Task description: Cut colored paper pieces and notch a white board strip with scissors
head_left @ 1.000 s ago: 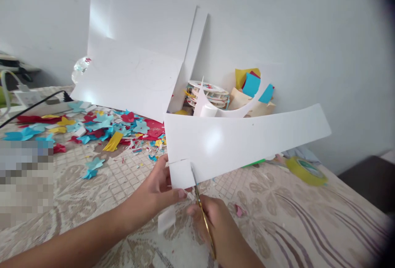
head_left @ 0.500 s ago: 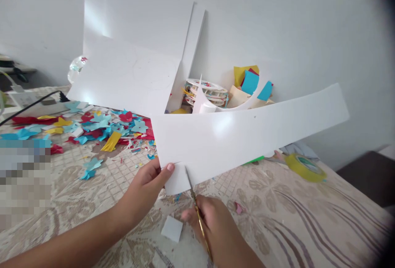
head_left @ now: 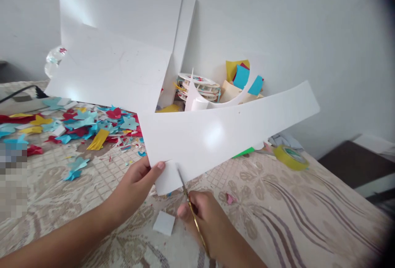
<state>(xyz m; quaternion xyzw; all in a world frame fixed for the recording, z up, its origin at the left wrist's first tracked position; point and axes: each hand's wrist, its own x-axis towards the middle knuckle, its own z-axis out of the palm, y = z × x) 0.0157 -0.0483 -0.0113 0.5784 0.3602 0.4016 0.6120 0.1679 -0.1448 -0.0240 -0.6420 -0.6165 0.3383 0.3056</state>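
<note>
A long strip of glossy white sheet (head_left: 212, 136) stretches from lower left to upper right above the table. My left hand (head_left: 138, 183) pinches its lower left corner, thumb on the front face. My right hand (head_left: 206, 218) is closed round the handles of gold-handled scissors (head_left: 193, 212). Their blades lie at the strip's lower edge, just right of my left thumb, and point up into it. A short slit shows beside the thumb tip. On the cloth below, a small white square (head_left: 164, 223) lies between my forearms.
Paper flowers and scraps (head_left: 83, 124) in blue, red and yellow heap at the left. Large white boards (head_left: 117, 66) lean on the wall. Behind the strip sit stacked white discs (head_left: 200, 87); yellow tape (head_left: 290, 157) lies right on the patterned tablecloth (head_left: 247, 202).
The whole scene has shifted left in view as the camera turned right. Both hands keep their hold, and the scissors stay at nearly the same place on the strip.
</note>
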